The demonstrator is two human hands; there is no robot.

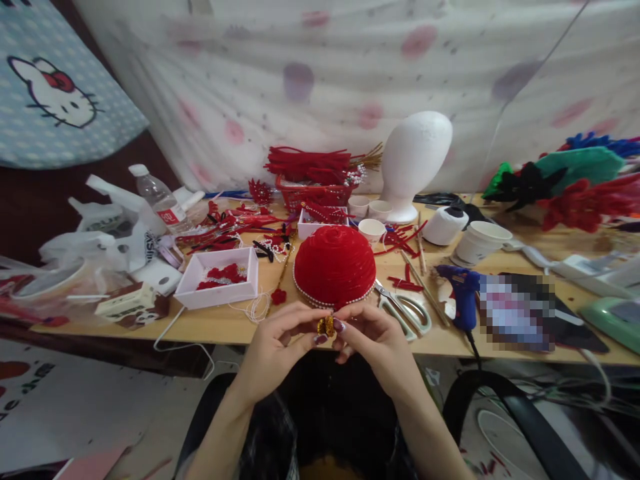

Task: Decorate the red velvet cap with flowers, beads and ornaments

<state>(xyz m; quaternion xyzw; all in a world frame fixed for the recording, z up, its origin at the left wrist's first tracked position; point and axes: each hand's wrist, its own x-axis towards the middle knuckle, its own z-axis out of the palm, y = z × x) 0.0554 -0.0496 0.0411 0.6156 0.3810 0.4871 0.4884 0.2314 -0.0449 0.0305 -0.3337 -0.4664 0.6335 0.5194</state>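
My left hand (285, 343) and my right hand (367, 337) meet at the table's front edge, each pinching a small gold glittery piece (326, 326) between thumb and fingers. The piece looks curled or looped; its exact kind is too small to make out. Just beyond my fingertips sits a red dome-shaped cap (335, 267) with a row of white beads along its lower rim. Scissors (404, 308) with pale handles lie to the right of the cap. A small red flower (279, 296) lies to its left.
A white box (217, 298) with red pieces stands at the left, near a plastic bottle (159, 200). Behind are a red basket (317, 195) and a white foam head (415, 160). At the right lie a blue glue gun (463, 297), a paper cup (480, 243) and a thread spool (445, 225).
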